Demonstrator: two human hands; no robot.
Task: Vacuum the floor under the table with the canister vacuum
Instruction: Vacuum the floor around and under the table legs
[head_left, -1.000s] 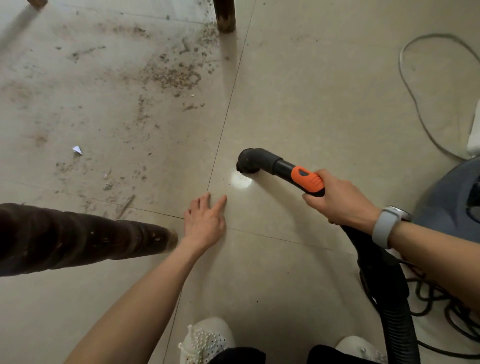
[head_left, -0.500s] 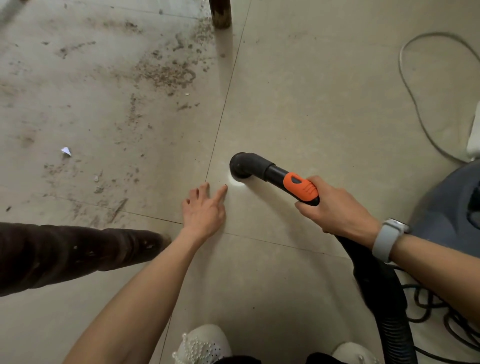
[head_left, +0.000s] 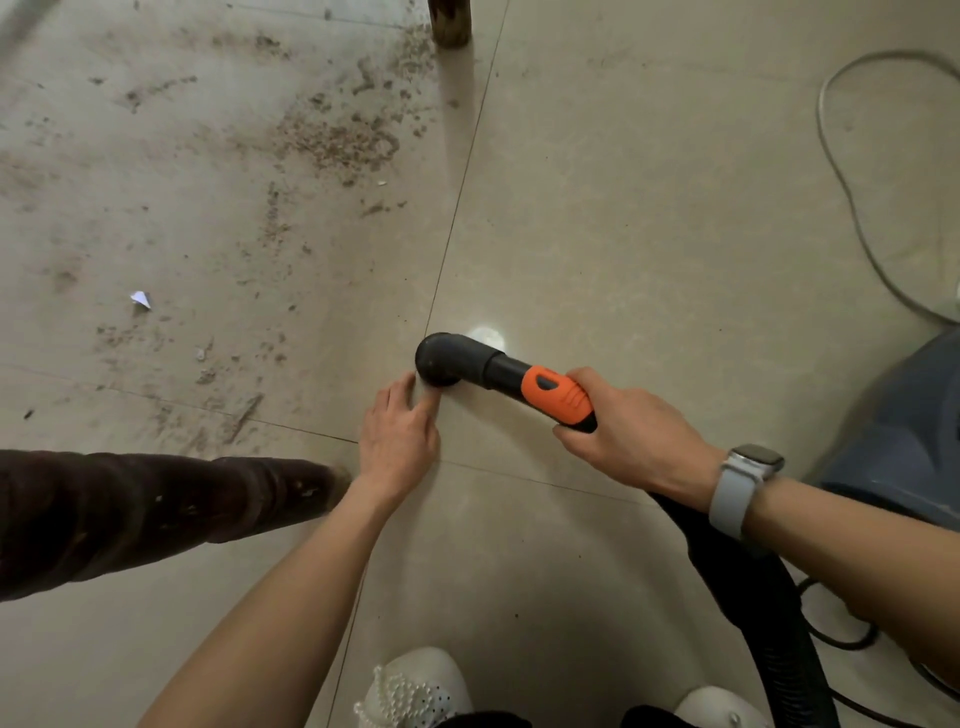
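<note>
Right hand (head_left: 631, 431) wrapped tight round orange hose handle (head_left: 558, 397) — black nozzle (head_left: 441, 358) down on floor (head_left: 649, 218). Left hand (head_left: 397, 434) flat, fingers straight, touching nozzle. Dirt (head_left: 332, 140) far off — blue canister (head_left: 904, 436) at right.

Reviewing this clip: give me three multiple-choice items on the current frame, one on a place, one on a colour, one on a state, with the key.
1. Where does most of the dirt lie?
A. left of the nozzle
B. beside the canister
C. between the shoes

2. What colour is the grip on the wand?
A. green
B. orange
C. white

3. What is the right hand doing?
A. lying flat on the floor
B. hanging idle
C. holding the wand

Key: 1 A, debris spreads over the left tile; 2 B, the sleeve is bright orange; 3 C, its fingers wrap the wand behind the grip, while the left hand lies on the floor.
</note>
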